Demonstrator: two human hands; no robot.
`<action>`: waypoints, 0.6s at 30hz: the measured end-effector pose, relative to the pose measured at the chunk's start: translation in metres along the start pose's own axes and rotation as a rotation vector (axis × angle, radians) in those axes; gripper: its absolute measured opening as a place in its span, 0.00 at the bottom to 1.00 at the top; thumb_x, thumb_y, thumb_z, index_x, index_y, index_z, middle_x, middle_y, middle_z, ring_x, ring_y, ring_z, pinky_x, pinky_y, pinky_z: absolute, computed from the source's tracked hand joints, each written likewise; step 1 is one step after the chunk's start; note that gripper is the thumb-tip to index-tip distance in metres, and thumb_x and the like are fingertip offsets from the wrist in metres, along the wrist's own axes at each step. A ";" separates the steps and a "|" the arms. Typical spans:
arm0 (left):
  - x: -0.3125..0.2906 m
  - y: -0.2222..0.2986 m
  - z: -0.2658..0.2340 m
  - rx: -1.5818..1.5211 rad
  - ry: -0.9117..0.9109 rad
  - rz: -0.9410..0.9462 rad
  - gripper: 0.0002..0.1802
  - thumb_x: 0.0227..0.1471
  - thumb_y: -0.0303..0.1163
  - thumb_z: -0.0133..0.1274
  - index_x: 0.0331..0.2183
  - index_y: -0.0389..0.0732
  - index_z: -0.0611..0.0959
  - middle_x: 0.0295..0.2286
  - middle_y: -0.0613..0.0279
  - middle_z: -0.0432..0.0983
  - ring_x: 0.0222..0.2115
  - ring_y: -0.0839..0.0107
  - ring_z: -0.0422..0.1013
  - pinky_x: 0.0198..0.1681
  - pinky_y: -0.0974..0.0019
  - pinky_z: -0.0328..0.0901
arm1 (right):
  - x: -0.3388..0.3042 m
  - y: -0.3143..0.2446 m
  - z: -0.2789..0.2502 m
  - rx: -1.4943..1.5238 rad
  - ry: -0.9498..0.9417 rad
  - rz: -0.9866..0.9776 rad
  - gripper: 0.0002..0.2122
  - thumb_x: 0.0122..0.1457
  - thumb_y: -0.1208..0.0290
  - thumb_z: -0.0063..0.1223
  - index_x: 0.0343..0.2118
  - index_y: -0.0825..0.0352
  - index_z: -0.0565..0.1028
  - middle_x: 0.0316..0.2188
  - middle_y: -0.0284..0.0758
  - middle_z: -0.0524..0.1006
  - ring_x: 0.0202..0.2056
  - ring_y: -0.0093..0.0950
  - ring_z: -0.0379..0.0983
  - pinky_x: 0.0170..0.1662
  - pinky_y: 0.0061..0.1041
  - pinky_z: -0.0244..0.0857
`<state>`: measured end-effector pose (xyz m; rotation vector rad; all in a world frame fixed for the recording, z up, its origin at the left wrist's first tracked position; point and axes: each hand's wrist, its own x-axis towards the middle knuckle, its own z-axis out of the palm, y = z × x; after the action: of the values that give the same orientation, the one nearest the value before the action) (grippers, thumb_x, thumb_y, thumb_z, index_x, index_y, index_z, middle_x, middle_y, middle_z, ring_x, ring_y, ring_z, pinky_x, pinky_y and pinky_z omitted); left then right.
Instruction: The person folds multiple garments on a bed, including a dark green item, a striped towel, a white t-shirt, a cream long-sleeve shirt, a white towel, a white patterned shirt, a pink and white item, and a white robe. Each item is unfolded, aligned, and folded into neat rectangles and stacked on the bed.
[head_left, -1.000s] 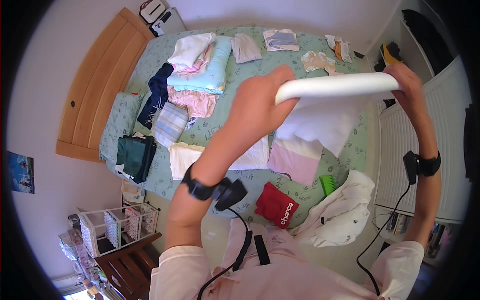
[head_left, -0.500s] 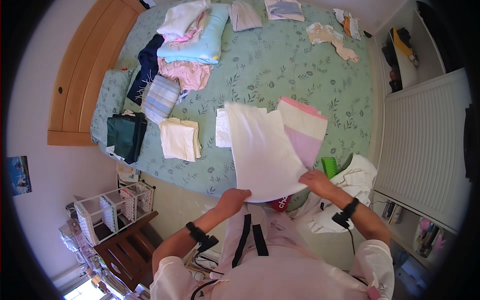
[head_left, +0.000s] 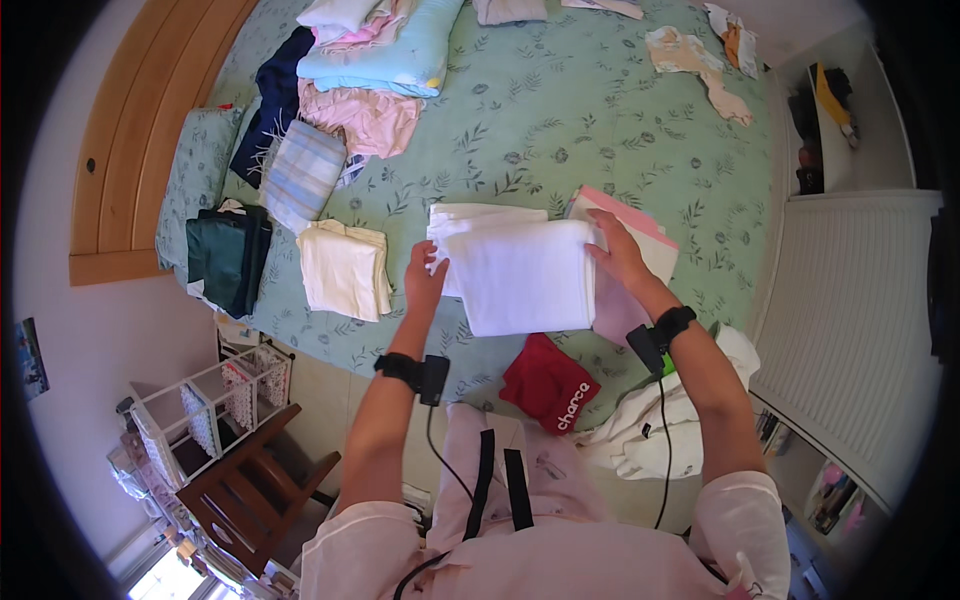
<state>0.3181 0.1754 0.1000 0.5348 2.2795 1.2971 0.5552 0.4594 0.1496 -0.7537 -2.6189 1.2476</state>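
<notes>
A folded white cloth [head_left: 522,282] lies on the bed in front of me, its near edge straight and its surface fairly smooth. At its left edge is my left hand [head_left: 424,272], fingers apart and slightly curled, not gripping the fabric. My right hand [head_left: 620,252] rests at the upper right corner with its fingers spread. Another white folded piece [head_left: 480,214] sticks out behind and to the left of the cloth. Partly under the right side lies a pink, cream and lilac folded cloth [head_left: 655,255], some of it hidden by my right hand and forearm.
A red cloth [head_left: 548,385] with white lettering sits at the bed's near edge, beside a rumpled white garment [head_left: 650,435]. To the left are a cream folded stack [head_left: 345,270], dark green clothes [head_left: 228,260] and a plaid cloth [head_left: 305,175]. A louvred cabinet [head_left: 860,330] stands at right.
The white cloth, earlier held up by its near corners, now lies doubled over on the bed. Both hands have moved forward and let go of those corners. The red cloth is uncovered.
</notes>
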 end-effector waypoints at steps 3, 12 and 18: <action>-0.027 -0.059 0.032 0.192 0.143 -0.196 0.30 0.37 0.43 0.64 0.38 0.34 0.71 0.30 0.54 0.73 0.32 0.62 0.70 0.35 0.63 0.65 | -0.020 0.037 0.047 0.064 0.046 0.337 0.29 0.47 0.69 0.59 0.52 0.71 0.61 0.47 0.44 0.68 0.49 0.37 0.65 0.52 0.28 0.58; -0.091 -0.096 0.078 0.019 -0.210 -0.757 0.35 0.36 0.50 0.64 0.39 0.32 0.76 0.35 0.57 0.75 0.33 0.72 0.71 0.36 0.68 0.65 | -0.069 0.040 0.110 0.807 0.043 0.813 0.28 0.45 0.74 0.62 0.49 0.73 0.62 0.38 0.42 0.73 0.35 0.31 0.73 0.38 0.29 0.70; -0.083 -0.052 0.044 -0.722 -0.429 -0.768 0.31 0.40 0.41 0.62 0.43 0.32 0.74 0.37 0.58 0.75 0.35 0.71 0.71 0.41 0.70 0.64 | -0.051 -0.004 0.078 1.061 -0.153 0.905 0.24 0.50 0.71 0.57 0.49 0.74 0.63 0.40 0.43 0.73 0.37 0.33 0.74 0.38 0.30 0.70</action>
<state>0.4055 0.1367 0.0512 -0.2790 1.3003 1.2917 0.5715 0.3783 0.1059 -1.5969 -1.1864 2.5761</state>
